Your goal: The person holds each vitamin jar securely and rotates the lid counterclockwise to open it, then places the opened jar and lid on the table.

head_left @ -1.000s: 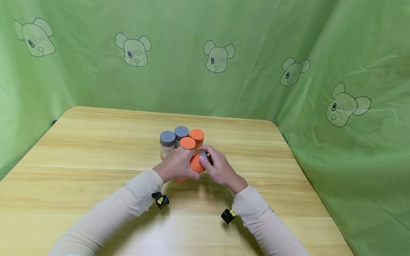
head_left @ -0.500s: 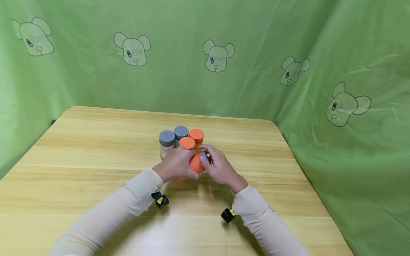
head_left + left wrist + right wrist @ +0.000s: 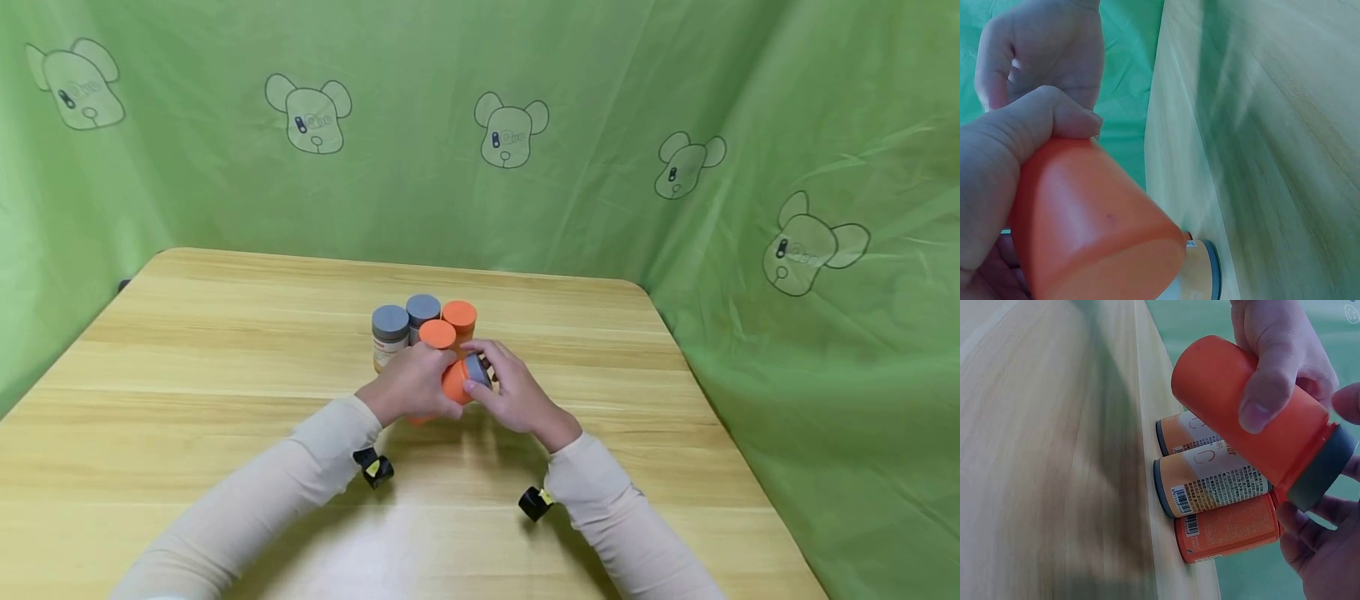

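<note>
My left hand grips the orange body of a tilted jar, held above the table. In the right wrist view, its thumb lies along the jar's side. The jar's grey lid points up and to the right in the head view. My right hand has its curled fingers around that lid, with the thumb near the lid's edge. The lid sits on the jar's neck, a narrow orange band showing beneath it. In the left wrist view, the smooth orange base end faces the camera.
Just behind my hands stand two grey-topped jars and two orange-topped jars, close together. Labels and barcodes show on some standing jars in the right wrist view. A wooden table lies below, with green curtains around it.
The right thumb has shifted down and left off the lid's top, so more of the grey lid shows. The left hand and jar stay nearly in place.
</note>
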{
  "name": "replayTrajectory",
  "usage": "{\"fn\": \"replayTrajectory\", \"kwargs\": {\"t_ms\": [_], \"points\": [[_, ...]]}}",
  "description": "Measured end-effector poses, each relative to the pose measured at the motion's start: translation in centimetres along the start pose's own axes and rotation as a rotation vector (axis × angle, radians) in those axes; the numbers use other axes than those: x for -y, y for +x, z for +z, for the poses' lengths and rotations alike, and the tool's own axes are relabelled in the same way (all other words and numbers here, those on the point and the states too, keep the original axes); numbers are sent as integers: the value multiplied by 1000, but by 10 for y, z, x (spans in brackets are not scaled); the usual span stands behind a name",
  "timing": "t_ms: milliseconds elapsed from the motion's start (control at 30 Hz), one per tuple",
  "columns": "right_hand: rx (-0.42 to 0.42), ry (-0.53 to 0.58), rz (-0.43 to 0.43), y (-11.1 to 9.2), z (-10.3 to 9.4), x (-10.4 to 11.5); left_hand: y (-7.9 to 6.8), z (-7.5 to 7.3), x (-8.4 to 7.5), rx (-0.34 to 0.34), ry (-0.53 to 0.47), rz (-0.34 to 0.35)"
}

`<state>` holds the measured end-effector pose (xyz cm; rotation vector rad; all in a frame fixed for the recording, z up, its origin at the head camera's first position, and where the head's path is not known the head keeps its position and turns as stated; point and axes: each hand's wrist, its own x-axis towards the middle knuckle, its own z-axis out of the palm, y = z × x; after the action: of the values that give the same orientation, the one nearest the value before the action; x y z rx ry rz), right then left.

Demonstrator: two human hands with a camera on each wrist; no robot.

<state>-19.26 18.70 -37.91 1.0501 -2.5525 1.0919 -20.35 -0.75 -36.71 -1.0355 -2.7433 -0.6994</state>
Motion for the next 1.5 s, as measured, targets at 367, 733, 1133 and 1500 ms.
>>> {"fn": "replayTrajectory", "kwargs": {"t_ms": [367, 733, 1133, 1500], "points": [[28, -4, 150, 1, 0, 2, 1, 1, 1, 14, 20, -10], [65, 40, 53, 0, -4, -1, 1, -1, 0, 46, 42, -20], [77, 0, 184, 2, -6, 7, 2, 0, -1, 38, 26, -20], [116, 35, 151, 0, -7, 2, 2, 0, 0, 52, 35, -12]]}}
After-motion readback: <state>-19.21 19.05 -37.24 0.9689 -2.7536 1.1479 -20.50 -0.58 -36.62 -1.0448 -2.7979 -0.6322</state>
